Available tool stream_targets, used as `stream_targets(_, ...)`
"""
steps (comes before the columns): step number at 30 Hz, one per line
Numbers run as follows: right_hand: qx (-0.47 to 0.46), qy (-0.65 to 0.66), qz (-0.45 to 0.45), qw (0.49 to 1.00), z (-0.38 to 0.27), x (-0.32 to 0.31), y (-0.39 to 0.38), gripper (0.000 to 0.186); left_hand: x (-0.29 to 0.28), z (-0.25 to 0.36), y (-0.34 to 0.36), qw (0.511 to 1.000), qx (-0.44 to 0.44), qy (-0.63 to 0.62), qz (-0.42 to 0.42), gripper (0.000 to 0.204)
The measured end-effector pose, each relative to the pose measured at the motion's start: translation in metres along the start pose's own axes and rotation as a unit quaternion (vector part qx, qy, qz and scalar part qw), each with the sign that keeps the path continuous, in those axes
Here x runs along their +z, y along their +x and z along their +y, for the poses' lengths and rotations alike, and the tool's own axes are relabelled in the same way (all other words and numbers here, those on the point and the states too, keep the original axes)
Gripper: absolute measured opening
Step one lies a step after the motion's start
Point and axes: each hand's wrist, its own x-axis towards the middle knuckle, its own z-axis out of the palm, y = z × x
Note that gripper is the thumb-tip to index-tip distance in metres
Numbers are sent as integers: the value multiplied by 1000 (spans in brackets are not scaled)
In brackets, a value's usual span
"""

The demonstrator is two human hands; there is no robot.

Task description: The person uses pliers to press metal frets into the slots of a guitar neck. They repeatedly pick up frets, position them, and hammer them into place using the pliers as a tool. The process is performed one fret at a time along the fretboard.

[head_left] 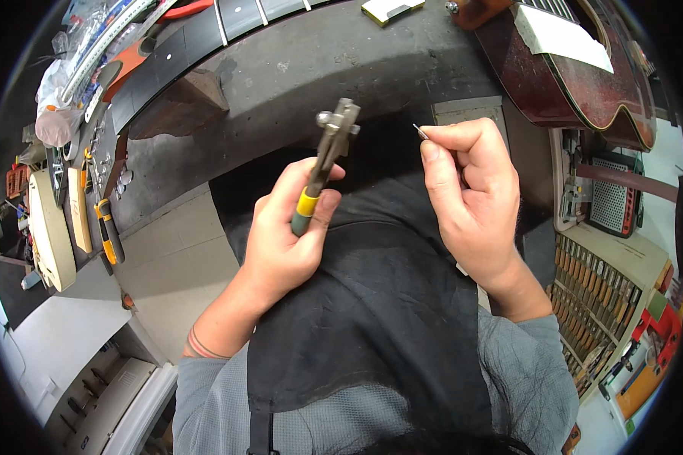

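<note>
My left hand is closed around a pair of pliers with yellow-and-green grips. Their metal head, with a bolt sticking out at the side, points up and away from me. To the right, my right hand pinches a short, thin piece of metal wire between thumb and forefinger. One end of it pokes out toward the pliers, a gap away from them; the rest is hidden by the fingers. Both hands are raised over the black apron on my lap, in front of the bench edge.
A dark guitar neck with a few metal frets lies across the dark bench, above a brown block. A dark red guitar body stands at right. Yellow-and-black handled tools hang left; a rack of wooden-handled tools stands right.
</note>
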Motion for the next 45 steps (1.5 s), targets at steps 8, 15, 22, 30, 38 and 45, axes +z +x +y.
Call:
stream_targets(8,115,107,-36,987,-18,4,-1,12,2,-15,-10,989,28,-137,49,26)
stream_targets(15,63,223,-169,958,0,33,-5,8,9,-16,-1,964,112,-238,45,40)
stream_targets(22,-116,36,-197,973,5,35,29,20,-7,-23,-7,955,164,-242,47,39)
stream_targets(30,-224,-258,-433,834,-1,45,70,77,-27,-17,-22,951,191,-219,107,41)
stream_targets(38,-350,-324,-231,848,9,79,126,50,-49,-2,-37,946,262,-144,123,42)
stream_targets(45,-318,-103,-462,821,8,71,91,39,-57,-9,-45,947,256,-150,123,47)
